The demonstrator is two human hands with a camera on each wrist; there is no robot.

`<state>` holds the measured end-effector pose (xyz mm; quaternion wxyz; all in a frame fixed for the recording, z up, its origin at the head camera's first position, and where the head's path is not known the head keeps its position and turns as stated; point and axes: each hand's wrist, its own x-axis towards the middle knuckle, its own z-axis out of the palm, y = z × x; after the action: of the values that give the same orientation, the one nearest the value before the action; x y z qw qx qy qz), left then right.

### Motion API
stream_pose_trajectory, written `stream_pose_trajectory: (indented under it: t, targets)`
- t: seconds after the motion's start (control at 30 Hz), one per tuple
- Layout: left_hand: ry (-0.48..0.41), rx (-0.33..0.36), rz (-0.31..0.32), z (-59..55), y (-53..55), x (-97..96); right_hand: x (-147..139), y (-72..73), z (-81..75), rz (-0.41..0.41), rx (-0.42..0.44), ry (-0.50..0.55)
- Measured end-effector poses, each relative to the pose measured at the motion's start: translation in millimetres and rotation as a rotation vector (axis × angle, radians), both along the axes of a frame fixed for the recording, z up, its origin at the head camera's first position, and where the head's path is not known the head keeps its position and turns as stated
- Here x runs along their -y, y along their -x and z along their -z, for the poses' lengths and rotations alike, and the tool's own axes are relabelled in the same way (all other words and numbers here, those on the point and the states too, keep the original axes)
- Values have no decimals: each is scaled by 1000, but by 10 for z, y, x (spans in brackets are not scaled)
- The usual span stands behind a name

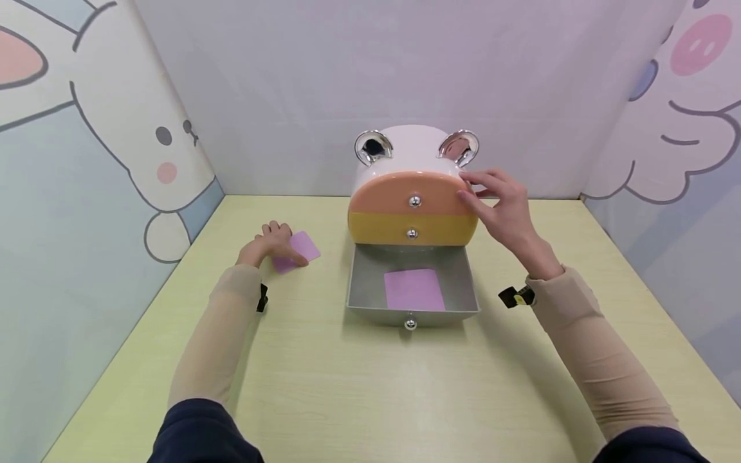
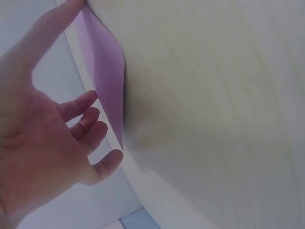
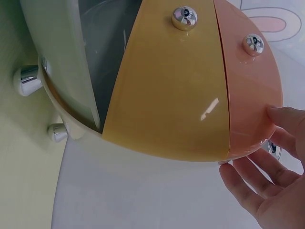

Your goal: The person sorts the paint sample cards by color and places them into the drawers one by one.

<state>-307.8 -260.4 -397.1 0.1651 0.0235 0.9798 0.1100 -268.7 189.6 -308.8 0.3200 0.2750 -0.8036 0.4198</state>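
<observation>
A small drawer box [image 1: 413, 145] with a white top and silver ears stands at the back of the table. Its orange drawer [image 1: 384, 193] and yellow drawer [image 1: 370, 226] are closed, while the grey bottom drawer [image 1: 361, 280] is pulled out with a pink-purple card [image 1: 413, 289] inside. My right hand [image 1: 508, 209] holds the box's upper right edge, thumb on the orange front and fingers along the side. On the left, my left hand [image 1: 271, 244] is spread over another purple card [image 2: 107, 71], its thumb at one end. Whether that card is lifted is unclear.
The pale wooden table [image 1: 324, 392] runs up to a white back wall [image 1: 278, 96]. Side walls with cartoon animals [image 1: 156, 154] stand left and right. Round silver knobs [image 1: 410, 324] stick out from the drawer fronts.
</observation>
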Motion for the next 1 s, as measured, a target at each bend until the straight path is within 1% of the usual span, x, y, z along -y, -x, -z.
stream_pose_trajectory:
  t: [0.13, 0.27, 0.4, 0.47, 0.63, 0.8, 0.87, 1.0]
  targets:
    - [18, 0, 5, 0, 14, 16, 9, -13, -19, -15, -8, 6]
    - [7, -5, -1, 15, 19, 30, 7, -12, -30, -12, -18, -1]
    - [-30, -11, -7, -3, -27, 35, 9, 4, -34, -10, -18, -8]
    - [-43, -18, 1, -25, -65, 24, 10, 7, -36, -16, -16, -4]
    - [-57, -34, 46, -70, -149, -28, 15, -1, -33, -20, -11, 10]
    - [-48, -69, 122, -111, -239, -143, 17, -7, -20, -22, -9, 16]
    - [-52, -97, 163, -162, -295, -211, 15, -12, -16, -25, -9, 16]
    - [-67, -146, 224, -307, -425, -372, 10, -17, -13, -19, -6, 11]
